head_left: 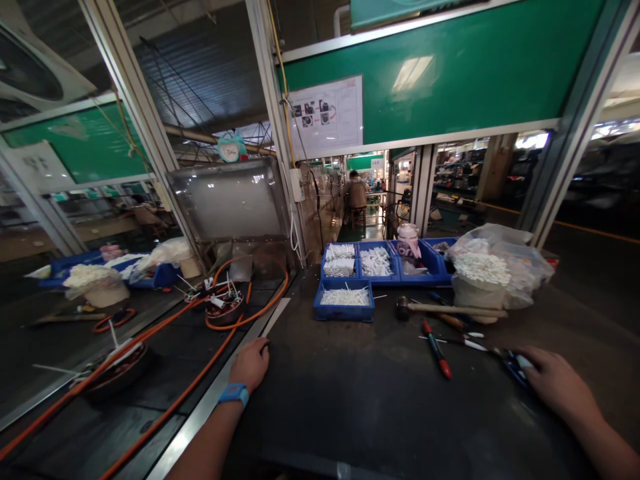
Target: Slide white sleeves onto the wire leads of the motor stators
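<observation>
My left hand [250, 363] wears a blue wristband [234, 393] and rests by the metal strip [273, 320] at the left edge of the dark worktop [370, 387]. Its fingers are curled in, and nothing shows in them. On the right, my right hand [557, 381] has its fingers closed over a blue-handled hand tool [517, 370] lying on the worktop; its exact kind is hard to make out. Left of that tool lies a red-and-black tool [437, 350]. A mallet [450, 309] with a wooden handle lies behind them.
Blue bins [377, 263] of white pieces stand at the back, with a smaller blue tray [344, 303] in front. A tub [483, 287] with a plastic bag is at right. An orange hose [200, 393] crosses the conveyor beside wound coils [225, 308]. A person [356, 193] sits far off.
</observation>
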`<action>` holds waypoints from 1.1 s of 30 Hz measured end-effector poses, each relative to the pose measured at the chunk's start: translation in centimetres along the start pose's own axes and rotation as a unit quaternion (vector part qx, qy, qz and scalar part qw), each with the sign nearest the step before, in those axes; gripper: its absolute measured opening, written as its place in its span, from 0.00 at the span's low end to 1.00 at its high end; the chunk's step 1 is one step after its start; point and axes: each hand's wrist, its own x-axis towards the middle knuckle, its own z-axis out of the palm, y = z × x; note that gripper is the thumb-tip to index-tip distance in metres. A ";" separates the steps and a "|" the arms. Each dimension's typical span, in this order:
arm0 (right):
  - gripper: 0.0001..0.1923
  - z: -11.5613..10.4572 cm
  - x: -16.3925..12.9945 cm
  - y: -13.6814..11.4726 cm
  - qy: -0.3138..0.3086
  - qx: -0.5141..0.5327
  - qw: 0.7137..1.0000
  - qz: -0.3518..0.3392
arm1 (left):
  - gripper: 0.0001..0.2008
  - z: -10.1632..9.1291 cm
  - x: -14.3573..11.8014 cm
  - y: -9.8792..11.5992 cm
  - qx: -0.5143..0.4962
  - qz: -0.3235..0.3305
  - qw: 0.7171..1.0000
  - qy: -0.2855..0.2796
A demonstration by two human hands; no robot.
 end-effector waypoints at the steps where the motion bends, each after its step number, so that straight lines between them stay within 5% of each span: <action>1: 0.25 0.0 0.0 0.0 0.001 -0.002 1.000 0.002 | 0.18 0.0 0.0 0.0 0.000 0.000 1.000 0.001; 33: 0.25 0.1 0.1 0.1 -0.004 0.000 1.000 0.005 | 0.17 -0.4 -0.2 0.4 0.001 -0.002 1.000 0.003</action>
